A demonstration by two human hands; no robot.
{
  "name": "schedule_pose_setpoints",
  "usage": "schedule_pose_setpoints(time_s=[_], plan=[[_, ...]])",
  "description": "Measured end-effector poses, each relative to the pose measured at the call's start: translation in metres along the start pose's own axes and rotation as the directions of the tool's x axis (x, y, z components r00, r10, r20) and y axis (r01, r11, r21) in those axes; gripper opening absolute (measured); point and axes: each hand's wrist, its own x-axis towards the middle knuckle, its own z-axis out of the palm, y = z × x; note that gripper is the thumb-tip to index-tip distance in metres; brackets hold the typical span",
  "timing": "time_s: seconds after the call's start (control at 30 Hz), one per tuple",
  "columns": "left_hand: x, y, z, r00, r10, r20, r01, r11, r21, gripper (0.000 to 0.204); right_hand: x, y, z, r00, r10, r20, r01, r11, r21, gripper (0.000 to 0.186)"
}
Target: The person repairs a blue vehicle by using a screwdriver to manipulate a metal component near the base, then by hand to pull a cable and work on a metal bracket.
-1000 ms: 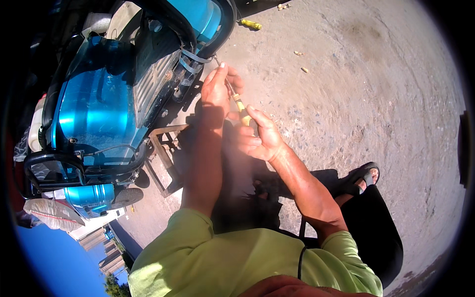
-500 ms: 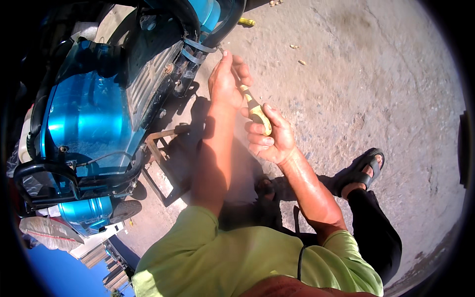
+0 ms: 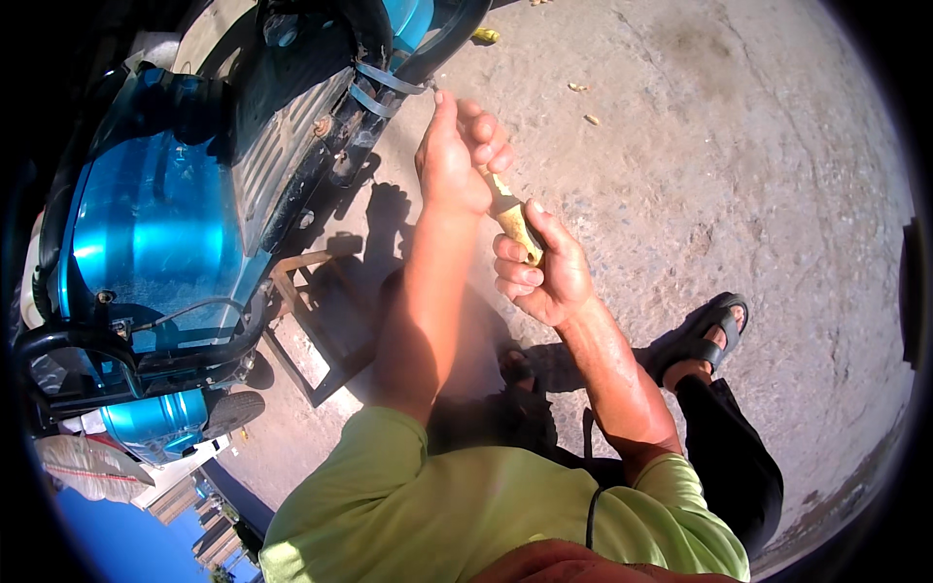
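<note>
My right hand [image 3: 552,267] grips the yellow-and-black handle of a screwdriver [image 3: 512,216], thumb along its side. Further up, my left hand [image 3: 454,160] has its fingers curled round the screwdriver's front part, which it mostly hides. Its thumb and fingertips are close to the end of a flat bluish band [image 3: 389,80] that, with a second band [image 3: 371,101] below it, wraps a black frame bar [image 3: 358,141] of a blue vehicle [image 3: 155,233]. Whether the screwdriver's tip touches the band end, I cannot tell.
A rusty metal frame stand [image 3: 303,262] stands on the ground beside the vehicle. A yellow object [image 3: 485,35] lies near the vehicle's far end, with small pale bits [image 3: 579,87] on the concrete. My sandalled foot [image 3: 714,340] is at the right.
The screwdriver handle has turned, showing more yellow. My left fingers have shifted slightly round it, and the vehicle sits a little further left in view.
</note>
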Motion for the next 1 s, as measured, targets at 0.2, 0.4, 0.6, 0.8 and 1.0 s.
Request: schedule_pose_setpoints(time_s=[0.2, 0.4, 0.6, 0.8, 1.0], plan=[[-0.002, 0.000, 0.010, 1.000, 0.017, -0.022, -0.017, 0.999, 0.028, 0.042, 0.002, -0.006, -0.006, 0.965, -0.263, 0.021, 0.200, 0.676, -0.709, 0.039], [-0.003, 0.001, 0.015, 0.999, -0.028, -0.027, 0.028, 1.000, 0.010, 0.042, -0.002, -0.004, 0.001, 0.921, -0.376, -0.103, 0.180, 0.642, -0.745, 0.036], [0.003, 0.001, 0.003, 0.993, -0.055, 0.104, 0.065, 0.993, -0.095, 0.042, -0.003, -0.010, -0.011, 0.980, 0.076, 0.184, -0.079, 0.997, 0.006, 0.054], [-0.002, -0.001, 0.015, 0.999, -0.037, -0.024, 0.037, 0.999, -0.030, 0.040, -0.007, -0.006, 0.009, 0.841, -0.540, 0.045, 0.108, 0.086, -0.990, 0.034], [-0.001, 0.003, 0.012, 0.996, -0.064, 0.056, 0.068, 0.995, -0.075, 0.039, -0.001, -0.005, -0.003, 0.988, -0.144, -0.052, 0.112, 0.911, -0.397, 0.038]])
